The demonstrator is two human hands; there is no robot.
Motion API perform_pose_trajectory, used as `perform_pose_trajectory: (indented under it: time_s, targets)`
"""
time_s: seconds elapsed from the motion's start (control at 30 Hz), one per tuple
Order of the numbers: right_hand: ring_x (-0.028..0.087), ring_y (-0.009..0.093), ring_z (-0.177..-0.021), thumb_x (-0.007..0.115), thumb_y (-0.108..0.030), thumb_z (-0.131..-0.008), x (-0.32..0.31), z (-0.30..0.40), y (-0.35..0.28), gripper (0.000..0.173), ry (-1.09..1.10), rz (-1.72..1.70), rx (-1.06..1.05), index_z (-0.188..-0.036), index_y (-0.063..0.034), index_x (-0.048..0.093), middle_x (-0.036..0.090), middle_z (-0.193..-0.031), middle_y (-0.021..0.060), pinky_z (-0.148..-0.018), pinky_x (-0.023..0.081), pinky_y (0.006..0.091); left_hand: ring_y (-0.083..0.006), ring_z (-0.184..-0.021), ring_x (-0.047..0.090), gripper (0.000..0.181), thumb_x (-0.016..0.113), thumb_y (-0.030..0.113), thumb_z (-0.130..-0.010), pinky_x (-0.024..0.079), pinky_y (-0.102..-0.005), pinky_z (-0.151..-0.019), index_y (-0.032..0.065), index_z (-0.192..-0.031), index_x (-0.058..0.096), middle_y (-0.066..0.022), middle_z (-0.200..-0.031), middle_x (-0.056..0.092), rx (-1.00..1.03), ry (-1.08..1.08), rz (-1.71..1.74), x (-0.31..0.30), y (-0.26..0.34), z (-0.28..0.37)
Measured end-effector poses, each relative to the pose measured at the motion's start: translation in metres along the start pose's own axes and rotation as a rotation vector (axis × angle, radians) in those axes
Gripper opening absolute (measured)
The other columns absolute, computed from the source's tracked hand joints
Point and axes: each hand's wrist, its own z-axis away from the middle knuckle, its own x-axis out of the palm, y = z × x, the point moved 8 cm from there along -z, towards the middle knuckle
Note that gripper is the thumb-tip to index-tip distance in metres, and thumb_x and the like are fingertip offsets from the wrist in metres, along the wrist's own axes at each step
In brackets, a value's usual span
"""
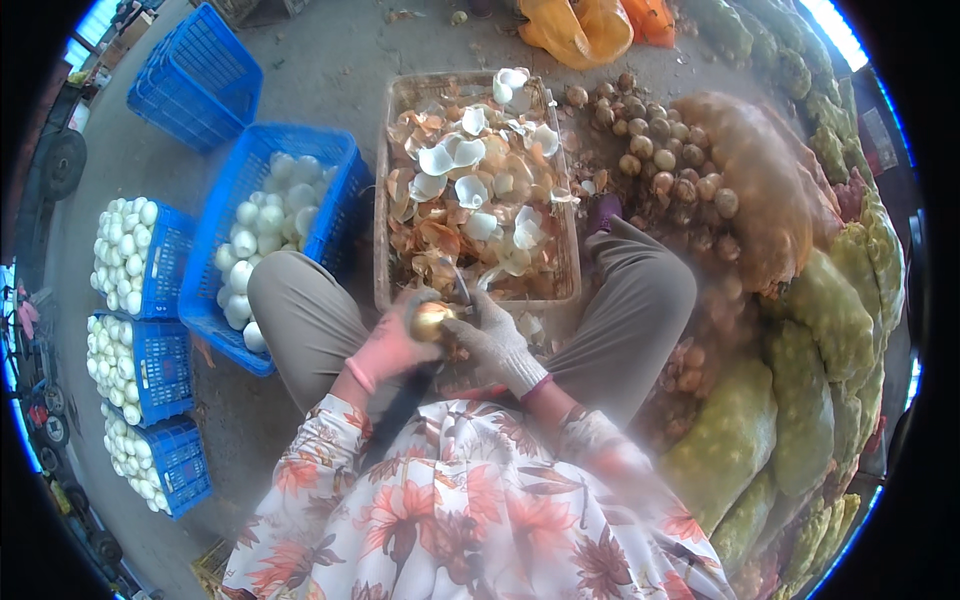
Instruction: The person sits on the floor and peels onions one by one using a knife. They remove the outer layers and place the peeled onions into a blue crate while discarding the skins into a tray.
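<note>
My left hand [391,339], in a pink and grey glove, grips a golden-brown onion [430,321] low between my knees. My right hand [496,341] wears a white knitted glove and holds a small knife [460,285], its blade pointing up and away from me. The right fingers touch the onion's side; the knife's handle is mostly hidden in the hand. Just beyond both hands stands a shallow plastic crate [381,247], heaped with brown papery onion skins [435,238] and white peeled layers [471,191].
Left of my knee, a blue crate [196,300] holds peeled white onions [259,217]. Several filled blue crates [169,382] stand farther left, and stacked blue crates [225,75] stand behind. Unpeeled onions [664,159] spill from a mesh sack [757,180] at right, beside full green sacks [720,442].
</note>
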Motion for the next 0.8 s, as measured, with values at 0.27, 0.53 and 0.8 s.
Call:
perform_pose_trajectory:
  time_s: [0.27,0.53,0.8]
  targets:
    - [0.058,0.009,-0.055,0.065,-0.022,-0.099,0.006,0.022,-0.031,0.017,-0.024,-0.311,0.196,-0.100,-0.0057,0.064,0.063,-0.074,0.0022,-0.047,0.049,0.0256,-0.0289,-0.117,0.059,0.077,0.087,0.011,-0.065,0.049,-0.0372,-0.102,0.0070,-0.134,0.053,-0.0142,-0.123,0.056,0.240,0.237,-0.356,-0.004,0.051,0.025]
    - [0.058,0.013,-0.052,0.065,-0.017,-0.099,-0.059,0.015,-0.055,0.020,0.254,-0.363,0.133,-0.115,-0.0058,0.065,0.065,-0.076,0.0036,-0.047,0.054,0.0293,-0.0180,-0.118,0.059,0.067,0.085,0.014,-0.078,0.050,-0.0320,-0.101,0.0030,-0.136,0.054,-0.0082,-0.130,0.060,-0.008,0.117,0.890,-0.028,0.027,0.023]
    - [0.070,0.030,-0.078,0.068,-0.004,-0.091,-0.028,0.066,-0.132,0.038,0.262,0.434,-0.632,-0.127,-0.0086,0.059,0.066,-0.109,0.0158,-0.071,0.056,0.0392,-0.0193,-0.115,0.061,0.069,0.079,0.010,-0.083,0.052,-0.0328,-0.096,0.0035,-0.145,0.049,-0.0089,-0.131,0.060,0.079,0.159,1.105,-0.030,0.047,0.028]
